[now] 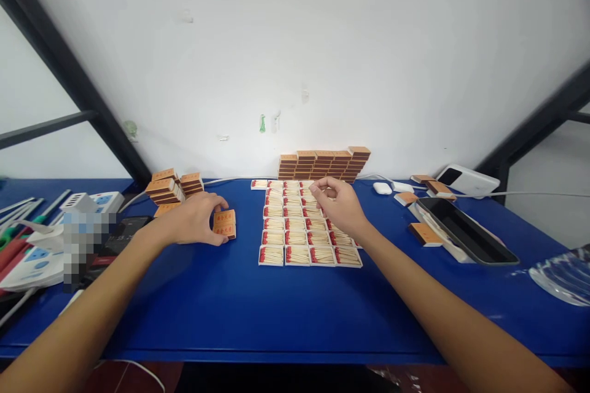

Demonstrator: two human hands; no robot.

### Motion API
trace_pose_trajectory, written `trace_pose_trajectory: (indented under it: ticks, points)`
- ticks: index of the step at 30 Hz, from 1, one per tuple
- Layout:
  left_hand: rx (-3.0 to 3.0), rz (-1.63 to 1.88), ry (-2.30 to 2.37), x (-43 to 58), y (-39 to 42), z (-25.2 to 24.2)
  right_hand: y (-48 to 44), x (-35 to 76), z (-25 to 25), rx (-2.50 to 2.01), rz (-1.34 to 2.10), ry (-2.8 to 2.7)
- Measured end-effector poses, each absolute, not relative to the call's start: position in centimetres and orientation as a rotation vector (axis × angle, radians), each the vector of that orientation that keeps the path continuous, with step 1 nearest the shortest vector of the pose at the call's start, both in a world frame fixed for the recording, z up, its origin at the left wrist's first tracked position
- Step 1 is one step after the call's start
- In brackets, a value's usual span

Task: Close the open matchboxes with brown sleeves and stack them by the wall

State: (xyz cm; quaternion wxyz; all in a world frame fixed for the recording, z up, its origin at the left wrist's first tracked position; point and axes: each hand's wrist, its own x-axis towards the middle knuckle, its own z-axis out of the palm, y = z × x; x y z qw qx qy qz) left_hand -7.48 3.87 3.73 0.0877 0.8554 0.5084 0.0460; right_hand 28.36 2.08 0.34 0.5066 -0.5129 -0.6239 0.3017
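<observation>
My left hand curls round a pair of orange matchboxes on the blue table, thumb along the near side and fingers along the far side. Right of it lie rows of open matchbox trays filled with red-tipped matches. Over the back right part of these rows is my right hand, its thumb and index finger pinched together. Whatever is between those fingertips is too small or hidden to make out. The hand and forearm cover some of the trays.
Stacked matchboxes stand against the wall, with another pile at the left. On the right are a phone, a white power bank, an earbud case and loose matchboxes. A power strip and cables crowd the left.
</observation>
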Motion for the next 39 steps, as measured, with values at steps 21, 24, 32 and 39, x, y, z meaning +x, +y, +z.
trace_pose_trajectory:
  ticks: [21,24,32,39]
  points:
    - [2.372,0.393,1.366,-7.1,4.5,3.3,2.1,28.4,0.4,-1.223,0.678,-1.539]
    - [2.346,0.533,1.357,-7.2,4.3,3.6,2.1,28.5,0.4,-1.227,0.671,-1.540]
    - [2.406,0.364,1.303,-6.7,2.0,4.0,2.0,28.4,0.5,-1.223,0.629,-1.562]
    - [2.488,0.219,1.392,-6.4,0.9,3.7,2.3,28.5,0.1,-1.222,0.596,-1.579]
